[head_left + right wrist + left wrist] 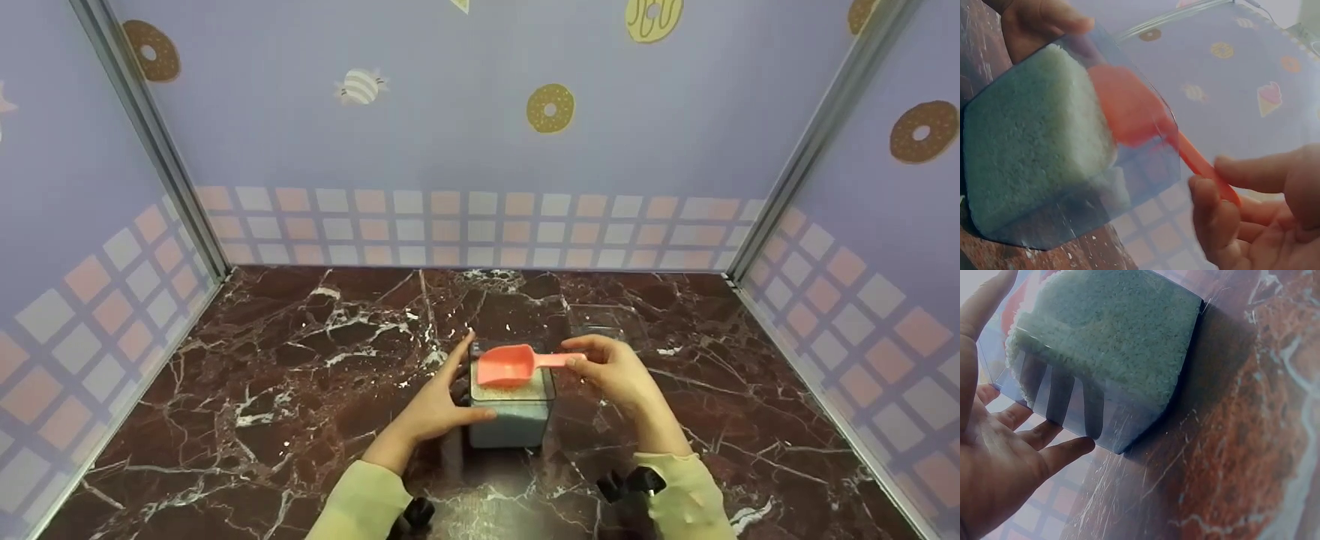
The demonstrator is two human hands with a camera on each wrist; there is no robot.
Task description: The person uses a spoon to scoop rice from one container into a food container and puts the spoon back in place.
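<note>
A clear square container (510,427) filled with white rice (1112,332) stands upright on the marble-patterned table. My left hand (435,405) rests on its left side, with straight, spread fingers touching the wall and the thumb near the front rim. From the right, my right hand (619,371) pinches the handle of an orange-pink scoop (508,365) between thumb and fingers. In the right wrist view the scoop (1129,107) lies within the container's upper part, at the rice surface. No rice shows in the scoop; whether its edge is sunk in cannot be told.
A clear flat lid-like piece (604,321) lies on the table behind my right hand. White grains or crumbs (409,337) are scattered behind and left of the container. Patterned panels (480,225) enclose the table (300,450) at the back and both sides.
</note>
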